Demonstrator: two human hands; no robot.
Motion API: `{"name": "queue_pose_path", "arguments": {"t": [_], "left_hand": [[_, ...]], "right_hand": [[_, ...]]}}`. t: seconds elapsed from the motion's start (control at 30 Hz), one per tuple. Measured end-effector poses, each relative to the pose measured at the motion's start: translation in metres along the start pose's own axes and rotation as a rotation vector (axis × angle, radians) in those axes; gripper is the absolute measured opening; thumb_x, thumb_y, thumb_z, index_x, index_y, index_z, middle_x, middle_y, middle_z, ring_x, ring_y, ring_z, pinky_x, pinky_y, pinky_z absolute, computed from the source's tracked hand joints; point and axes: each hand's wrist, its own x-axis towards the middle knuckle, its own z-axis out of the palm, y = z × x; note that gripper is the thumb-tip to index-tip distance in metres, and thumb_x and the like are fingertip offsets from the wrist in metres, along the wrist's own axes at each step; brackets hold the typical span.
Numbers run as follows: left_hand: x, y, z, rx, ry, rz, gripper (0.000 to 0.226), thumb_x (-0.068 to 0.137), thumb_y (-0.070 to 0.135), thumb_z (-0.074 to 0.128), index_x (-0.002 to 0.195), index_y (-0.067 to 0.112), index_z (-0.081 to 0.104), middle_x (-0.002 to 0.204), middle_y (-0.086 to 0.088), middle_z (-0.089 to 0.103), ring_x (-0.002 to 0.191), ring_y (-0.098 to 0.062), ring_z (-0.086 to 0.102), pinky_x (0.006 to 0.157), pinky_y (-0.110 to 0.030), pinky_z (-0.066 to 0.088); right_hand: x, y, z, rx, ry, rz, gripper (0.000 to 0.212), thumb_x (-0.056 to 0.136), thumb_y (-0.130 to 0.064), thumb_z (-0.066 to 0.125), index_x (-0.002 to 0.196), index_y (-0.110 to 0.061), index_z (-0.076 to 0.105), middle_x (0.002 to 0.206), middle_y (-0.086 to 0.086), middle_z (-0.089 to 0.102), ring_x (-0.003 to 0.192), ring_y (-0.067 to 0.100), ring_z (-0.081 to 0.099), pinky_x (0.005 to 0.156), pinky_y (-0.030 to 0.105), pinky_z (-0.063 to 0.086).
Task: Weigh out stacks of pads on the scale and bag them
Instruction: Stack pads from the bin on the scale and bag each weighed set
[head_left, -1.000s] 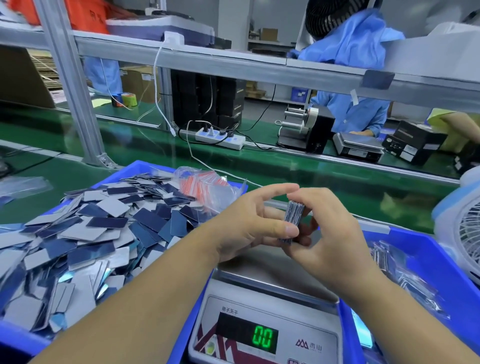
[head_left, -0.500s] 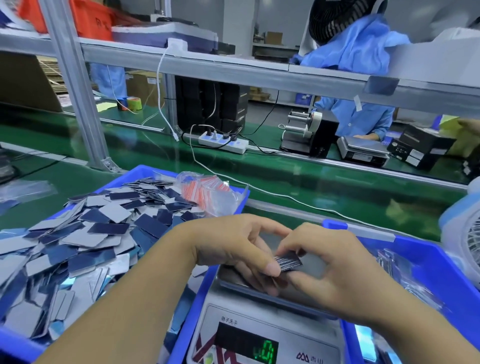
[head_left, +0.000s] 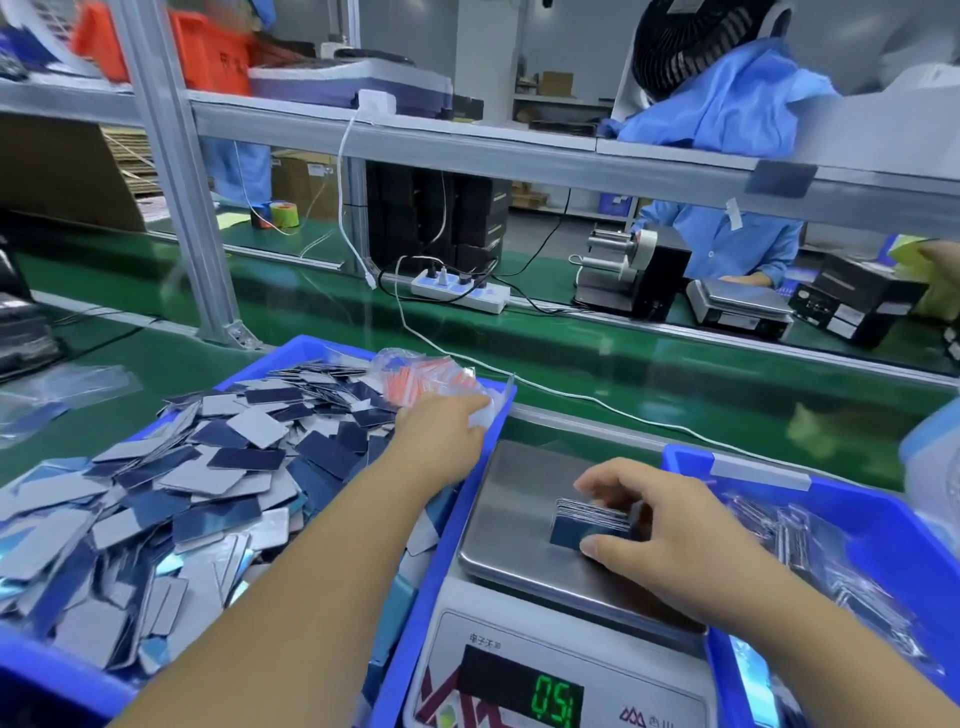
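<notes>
A small stack of dark blue pads (head_left: 589, 522) stands on the steel plate of the scale (head_left: 509, 525). My right hand (head_left: 660, 525) grips it, thumb on the near side and fingers over the far side. The scale's green display (head_left: 557, 707) shows digits. My left hand (head_left: 441, 423) reaches over the far right corner of the left blue bin (head_left: 441, 561) and touches the heap of clear bags with orange strips (head_left: 426, 376); blur hides whether it pinches one. Loose grey and blue pads (head_left: 156, 488) fill that bin.
A second blue bin (head_left: 883, 519) at the right holds bagged pads. A white fan (head_left: 935, 467) sits at the right edge. A white cable (head_left: 571, 397) crosses the green belt. An aluminium post (head_left: 176, 182), a power strip (head_left: 460, 291) and another person's scale (head_left: 737, 306) lie beyond.
Both hands set the stack down on the scale plate. My left hand then let go and swung left to the clear bags. The display went from zero to a reading.
</notes>
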Motion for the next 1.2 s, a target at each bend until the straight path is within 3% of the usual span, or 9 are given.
{"name": "queue_pose_path", "arguments": {"t": [0.1,0.3,0.47,0.63,0.77,0.83,0.97,1.1,1.2], "left_hand": [[0.006,0.001,0.011,0.104,-0.025,0.024,0.027,0.098,0.028,0.050,0.122,0.026,0.063,0.121,0.006,0.067,0.125,-0.025,0.050,0.100,-0.039,0.029],[0.012,-0.003,0.014,-0.022,0.081,-0.041,0.028,0.093,0.022,0.057,0.117,0.033,0.066,0.102,0.013,0.071,0.105,-0.014,0.060,0.088,-0.034,0.025],[0.010,-0.002,0.013,-0.026,0.231,-0.041,0.036,0.092,0.013,0.048,0.116,0.030,0.068,0.101,0.009,0.072,0.094,-0.018,0.061,0.092,-0.034,0.036],[-0.003,0.012,-0.012,-0.510,0.389,-0.029,0.027,0.089,0.013,0.055,0.105,0.029,0.069,0.079,0.014,0.065,0.060,-0.006,0.056,0.054,-0.017,0.044],[-0.021,0.038,-0.028,-1.202,0.170,-0.063,0.025,0.090,-0.001,0.053,0.092,0.016,0.070,0.082,-0.001,0.066,0.076,-0.017,0.073,0.063,-0.031,0.060],[-0.031,0.049,-0.029,-1.412,-0.011,-0.046,0.024,0.093,-0.007,0.050,0.088,0.007,0.068,0.084,-0.008,0.067,0.079,-0.021,0.074,0.063,-0.031,0.060],[-0.041,0.064,-0.018,-1.401,-0.174,0.035,0.027,0.092,-0.009,0.050,0.082,0.010,0.067,0.083,-0.014,0.065,0.084,-0.024,0.070,0.067,-0.036,0.060],[-0.043,0.071,-0.010,-1.275,-0.094,0.065,0.020,0.084,-0.002,0.062,0.079,0.016,0.067,0.073,-0.003,0.067,0.082,-0.020,0.066,0.081,-0.047,0.060],[-0.044,0.072,-0.011,-1.261,-0.053,0.083,0.020,0.090,-0.004,0.060,0.081,0.014,0.065,0.065,0.006,0.065,0.070,-0.010,0.066,0.063,-0.032,0.059]], "right_hand": [[-0.001,-0.003,0.001,-0.056,-0.024,0.002,0.033,0.078,-0.031,0.077,0.095,-0.050,0.057,0.100,-0.023,0.065,0.098,-0.011,0.054,0.080,0.003,0.039],[0.000,-0.009,0.000,-0.077,-0.035,-0.008,0.022,0.079,-0.027,0.074,0.093,-0.041,0.065,0.090,-0.031,0.065,0.088,-0.007,0.058,0.073,0.007,0.041],[0.000,-0.008,0.000,-0.090,-0.032,-0.014,0.022,0.081,-0.027,0.074,0.097,-0.040,0.067,0.092,-0.027,0.065,0.092,-0.009,0.056,0.075,0.005,0.039],[0.001,-0.005,0.004,0.022,0.009,0.048,0.019,0.081,-0.022,0.075,0.087,-0.039,0.069,0.087,-0.026,0.067,0.080,-0.005,0.061,0.069,0.006,0.042],[0.005,-0.004,-0.001,0.617,0.137,0.165,0.026,0.079,-0.004,0.076,0.090,-0.027,0.075,0.088,-0.001,0.075,0.079,0.015,0.067,0.075,0.027,0.051],[0.005,-0.005,-0.003,0.877,0.146,0.160,0.024,0.069,-0.007,0.080,0.090,-0.021,0.077,0.089,0.005,0.075,0.079,0.015,0.065,0.071,0.025,0.051],[0.004,-0.007,-0.001,1.060,0.138,0.119,0.027,0.067,-0.009,0.074,0.093,-0.015,0.077,0.095,0.008,0.074,0.081,0.014,0.065,0.068,0.019,0.051],[0.005,-0.005,0.001,1.103,0.220,0.159,0.031,0.062,-0.012,0.079,0.093,-0.013,0.077,0.099,0.014,0.073,0.087,0.023,0.066,0.078,0.031,0.054],[0.007,-0.005,0.002,1.148,0.259,0.191,0.028,0.063,-0.012,0.075,0.091,-0.011,0.076,0.099,0.015,0.073,0.084,0.023,0.070,0.071,0.027,0.057]]}}
